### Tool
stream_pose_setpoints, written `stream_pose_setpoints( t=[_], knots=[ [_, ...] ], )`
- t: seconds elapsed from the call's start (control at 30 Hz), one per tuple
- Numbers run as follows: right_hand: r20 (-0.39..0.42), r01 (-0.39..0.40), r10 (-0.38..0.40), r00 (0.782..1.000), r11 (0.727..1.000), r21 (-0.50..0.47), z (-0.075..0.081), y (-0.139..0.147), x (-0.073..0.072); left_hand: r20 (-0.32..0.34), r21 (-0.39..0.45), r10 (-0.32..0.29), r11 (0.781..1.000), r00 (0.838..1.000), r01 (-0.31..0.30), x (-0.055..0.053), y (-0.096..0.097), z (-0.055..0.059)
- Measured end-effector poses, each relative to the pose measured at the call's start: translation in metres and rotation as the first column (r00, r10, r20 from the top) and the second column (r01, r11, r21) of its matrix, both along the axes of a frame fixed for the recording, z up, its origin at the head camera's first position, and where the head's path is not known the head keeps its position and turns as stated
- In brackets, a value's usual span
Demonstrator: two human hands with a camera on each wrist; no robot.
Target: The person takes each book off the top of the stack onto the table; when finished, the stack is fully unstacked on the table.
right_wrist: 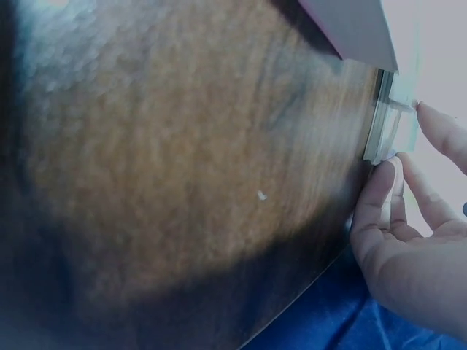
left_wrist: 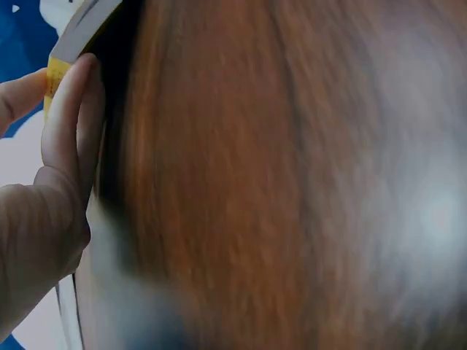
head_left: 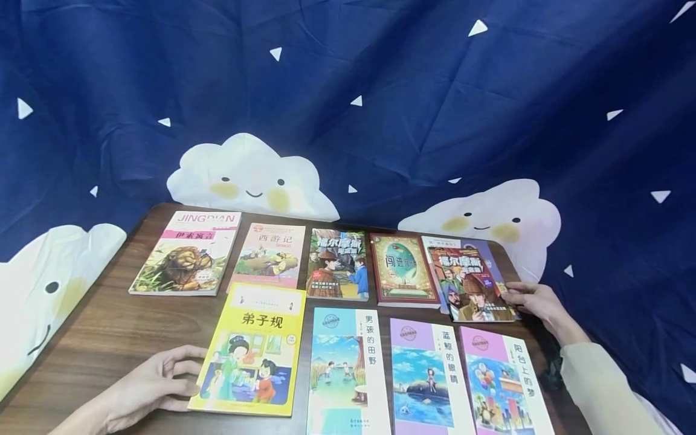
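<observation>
My left hand [head_left: 157,383] pinches the left edge of a yellow book [head_left: 247,356] with a cartoon cover, at the front left. In the left wrist view, fingers and thumb meet round its yellow edge [left_wrist: 56,76]. On the far right, my right hand [head_left: 546,311] holds the right edge of a detective storybook [head_left: 470,287], which lies askew over a pale blue book [head_left: 495,254]. The right wrist view shows fingertips at the edges of these stacked books [right_wrist: 379,127]; how many it grips is hard to tell.
Behind lie a lion-cover book [head_left: 187,260], a pink book [head_left: 270,257], another detective book [head_left: 337,266] and a green-and-red book [head_left: 405,269]. In front are a light blue book [head_left: 337,374], a lilac book [head_left: 426,386] and a pink-purple book [head_left: 502,386]. A blue cloth [head_left: 348,60] hangs behind the wooden table [head_left: 163,320].
</observation>
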State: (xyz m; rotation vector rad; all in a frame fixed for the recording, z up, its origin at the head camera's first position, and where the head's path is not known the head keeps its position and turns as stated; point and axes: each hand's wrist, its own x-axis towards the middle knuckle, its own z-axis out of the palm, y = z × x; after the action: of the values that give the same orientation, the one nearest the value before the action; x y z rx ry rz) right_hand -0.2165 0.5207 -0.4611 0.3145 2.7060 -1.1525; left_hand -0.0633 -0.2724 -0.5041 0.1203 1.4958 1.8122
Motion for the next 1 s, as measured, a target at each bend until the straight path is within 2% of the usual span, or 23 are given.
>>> stream_pose_setpoints(
  t=[0.07, 0.13, 0.2, 0.27, 0.37, 0.43, 0.47, 0.57, 0.67, 0.7, 0.77, 0.8, 1.0],
  knots=[
    [-0.001, 0.0, 0.0, 1.0, 1.0, -0.014, 0.001, -0.001, 0.0, -0.017, -0.094, 0.001, 0.996, 1.0, -0.002, 0.0, 0.001, 0.003],
    [0.0, -0.004, 0.004, 1.0, 1.0, -0.026, 0.001, -0.002, -0.001, -0.052, -0.195, -0.01, 0.981, 0.999, 0.0, -0.001, 0.001, 0.01],
    [0.001, -0.003, 0.003, 1.0, 0.999, -0.037, 0.001, -0.002, -0.001, -0.106, -0.301, -0.036, 0.954, 0.994, 0.003, -0.004, 0.003, 0.018],
    [0.002, -0.005, 0.005, 1.0, 0.999, -0.045, 0.001, -0.003, -0.001, -0.157, -0.404, -0.06, 0.915, 0.986, -0.008, -0.01, 0.007, 0.028],
    [0.001, -0.002, 0.002, 1.0, 1.0, -0.027, 0.001, -0.003, -0.001, -0.251, -0.502, -0.073, 0.862, 0.965, -0.066, -0.022, 0.02, 0.044],
    [0.002, 0.004, -0.004, 1.0, 1.0, -0.003, 0.001, -0.003, -0.001, -0.305, -0.53, -0.07, 0.841, 0.95, -0.108, -0.032, 0.036, 0.055],
    [0.001, 0.003, -0.003, 1.0, 1.0, 0.01, 0.001, -0.003, -0.001, -0.342, -0.537, -0.076, 0.833, 0.936, -0.129, -0.037, 0.045, 0.06],
    [-0.002, 0.011, -0.011, 1.0, 1.0, 0.023, 0.002, -0.002, -0.002, -0.42, -0.48, -0.066, 0.863, 0.905, -0.16, -0.055, 0.083, 0.07],
    [-0.005, 0.01, -0.009, 1.0, 1.0, 0.024, 0.001, -0.001, -0.002, -0.442, -0.385, -0.051, 0.913, 0.896, -0.137, -0.072, 0.132, 0.072],
    [-0.006, 0.013, -0.013, 1.0, 1.0, 0.024, 0.001, -0.001, -0.002, -0.428, -0.339, -0.035, 0.932, 0.903, -0.125, -0.077, 0.15, 0.07],
    [-0.008, 0.018, -0.018, 1.0, 0.999, 0.028, 0.001, -0.001, -0.001, -0.417, -0.277, -0.021, 0.955, 0.909, -0.106, -0.088, 0.187, 0.066],
    [-0.009, 0.019, -0.018, 1.0, 0.999, 0.03, 0.001, -0.001, -0.001, -0.399, -0.249, -0.009, 0.963, 0.917, -0.099, -0.093, 0.205, 0.063],
    [-0.015, 0.011, -0.011, 1.0, 1.0, 0.023, 0.001, -0.003, 0.002, -0.318, -0.108, 0.057, 0.989, 0.946, -0.096, -0.12, 0.304, 0.051]
  ],
)
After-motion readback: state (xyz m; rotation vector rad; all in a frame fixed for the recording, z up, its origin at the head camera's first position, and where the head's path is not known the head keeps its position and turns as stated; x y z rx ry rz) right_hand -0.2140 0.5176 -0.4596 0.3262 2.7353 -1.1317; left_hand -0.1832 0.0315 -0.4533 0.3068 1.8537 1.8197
